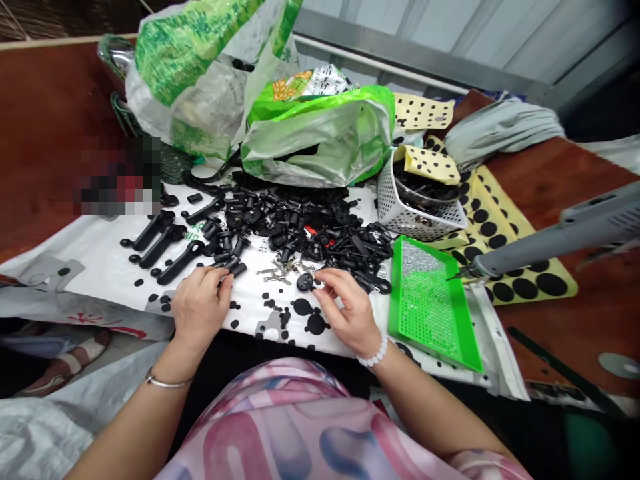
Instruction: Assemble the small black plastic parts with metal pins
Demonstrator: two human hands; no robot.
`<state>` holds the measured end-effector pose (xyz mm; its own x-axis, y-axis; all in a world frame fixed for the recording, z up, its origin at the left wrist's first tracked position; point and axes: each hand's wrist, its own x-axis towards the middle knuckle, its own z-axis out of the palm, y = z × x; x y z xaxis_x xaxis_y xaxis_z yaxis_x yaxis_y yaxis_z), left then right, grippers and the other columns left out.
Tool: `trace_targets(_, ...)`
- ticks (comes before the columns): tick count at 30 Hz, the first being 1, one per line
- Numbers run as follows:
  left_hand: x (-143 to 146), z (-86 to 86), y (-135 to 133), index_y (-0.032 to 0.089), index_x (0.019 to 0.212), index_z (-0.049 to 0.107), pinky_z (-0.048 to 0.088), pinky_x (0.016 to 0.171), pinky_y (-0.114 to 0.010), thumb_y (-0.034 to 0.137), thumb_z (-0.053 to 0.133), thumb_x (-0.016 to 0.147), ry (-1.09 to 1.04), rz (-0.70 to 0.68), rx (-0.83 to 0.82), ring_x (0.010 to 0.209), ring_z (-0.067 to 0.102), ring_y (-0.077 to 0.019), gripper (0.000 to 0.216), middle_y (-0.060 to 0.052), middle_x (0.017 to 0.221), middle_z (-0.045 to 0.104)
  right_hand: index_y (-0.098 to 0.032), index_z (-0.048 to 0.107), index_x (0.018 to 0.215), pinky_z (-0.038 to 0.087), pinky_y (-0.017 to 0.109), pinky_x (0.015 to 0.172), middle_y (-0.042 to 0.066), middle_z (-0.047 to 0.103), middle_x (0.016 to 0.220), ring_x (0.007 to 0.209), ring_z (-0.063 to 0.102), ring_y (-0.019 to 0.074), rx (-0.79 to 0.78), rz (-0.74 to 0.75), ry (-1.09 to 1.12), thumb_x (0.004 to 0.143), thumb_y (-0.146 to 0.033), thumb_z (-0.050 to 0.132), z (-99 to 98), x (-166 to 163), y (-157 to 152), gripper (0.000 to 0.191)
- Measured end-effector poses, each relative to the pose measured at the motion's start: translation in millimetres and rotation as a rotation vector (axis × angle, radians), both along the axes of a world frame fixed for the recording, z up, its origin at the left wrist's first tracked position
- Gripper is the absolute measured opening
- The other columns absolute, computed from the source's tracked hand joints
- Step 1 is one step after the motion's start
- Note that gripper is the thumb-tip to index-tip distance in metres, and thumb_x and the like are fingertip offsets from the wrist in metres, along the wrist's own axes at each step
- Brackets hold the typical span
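L hand (200, 305) clamped on black peg (232, 268); R hand (345, 308) pinches black cap (304, 282), prob. mid-assembly; mating needs fine alignment. Parts pile (300, 220) at 12 o'clock.

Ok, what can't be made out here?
Head view throughout.
1. Left hand: its own fingers hide anything it holds.
2. Right hand: the piece nearest it is too small to identify.
3. Patch, far left: pixelated.
4. Basket: yellow sheet covers its contents.
5. Grey tool: cut by right edge.
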<state>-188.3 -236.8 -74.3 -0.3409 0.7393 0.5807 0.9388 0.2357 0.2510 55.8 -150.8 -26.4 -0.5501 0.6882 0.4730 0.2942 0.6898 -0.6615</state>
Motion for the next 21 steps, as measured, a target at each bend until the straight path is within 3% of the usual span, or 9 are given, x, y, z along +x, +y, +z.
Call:
trace_targets(7, 2.3, 10.4, 1.8, 0.018, 0.090, 0.063, 0.044, 0.066, -0.029, 0.032, 0.054, 0.081, -0.151, 0.016, 0.027, 0.070, 0.057, -0.0177, 0.018, -0.006, 0.084, 0.062, -0.017, 0.060, 0.101, 0.050, 0.030, 0.067, 0.010, 0.061, 0.100, 0.068, 0.058, 0.0137, 0.116, -0.264, -0.145, 0.086, -0.025, 0.051, 13.0, 36.2, 26.8, 0.019)
trace_targets(12, 11.4, 17.1, 1.9, 0.018, 0.091, 0.063, 0.044, 0.071, -0.032, 0.030, 0.054, 0.081, -0.129, -0.024, 0.088, 0.074, 0.056, -0.0195, 0.018, -0.007, 0.082, 0.061, -0.018, 0.062, 0.097, 0.049, 0.030, 0.066, 0.008, 0.064, 0.094, 0.069, 0.059, 0.0155, 0.143, -0.391, -0.264, 0.086, -0.027, 0.051, 20.3, 69.3, 41.1, 0.018)
trace_targets(15, 24.9, 22.6, 11.1, 0.018, 0.089, 0.063, 0.044, 0.073, -0.032, 0.029, 0.055, 0.080, -0.115, -0.102, 0.116, 0.075, 0.057, -0.0189, 0.016, -0.006, 0.085, 0.062, -0.017, 0.062, 0.097, 0.048, 0.030, 0.065, 0.008, 0.065, 0.091, 0.069, 0.059, 0.0160, 0.150, -0.398, -0.322, 0.086, -0.027, 0.051, 18.5, 79.5, 42.3, 0.018)
trace_targets(21, 70.7, 35.7, 40.3, 0.017, 0.088, 0.061, 0.044, 0.072, -0.032, 0.027, 0.054, 0.082, -0.014, -0.386, 0.067, 0.079, 0.059, -0.0195, 0.014, -0.006, 0.086, 0.063, -0.017, 0.062, 0.096, 0.047, 0.029, 0.066, 0.007, 0.066, 0.091, 0.072, 0.060, 0.0161, 0.123, -0.349, -0.359, 0.085, -0.024, 0.049, 12.5, 76.8, 31.8, 0.018)
